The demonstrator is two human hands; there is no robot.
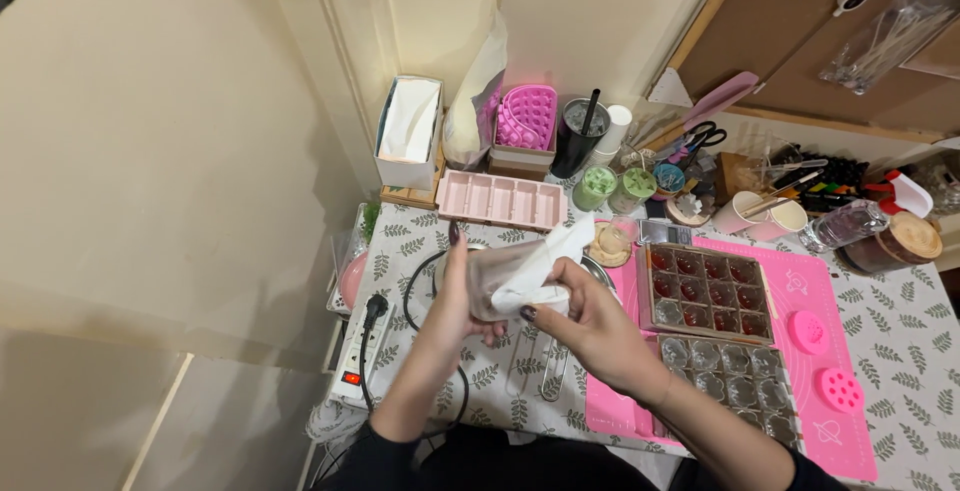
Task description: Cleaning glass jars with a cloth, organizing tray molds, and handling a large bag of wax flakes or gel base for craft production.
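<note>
Left hand [462, 296] gripping clear cup [492, 281]; right hand [590, 326] pinching tissue [545, 261] inside. Risk: cup slipping onto cable [415, 296] if grip loosens.

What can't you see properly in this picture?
- Head view: the clear container in the left hand is partly covered by the white tissue and the right hand.
- The metal pot sits behind both hands.
- The lower clear mould is overlapped by the right forearm.
- The cork board tools are cut off at the top edge.
</note>
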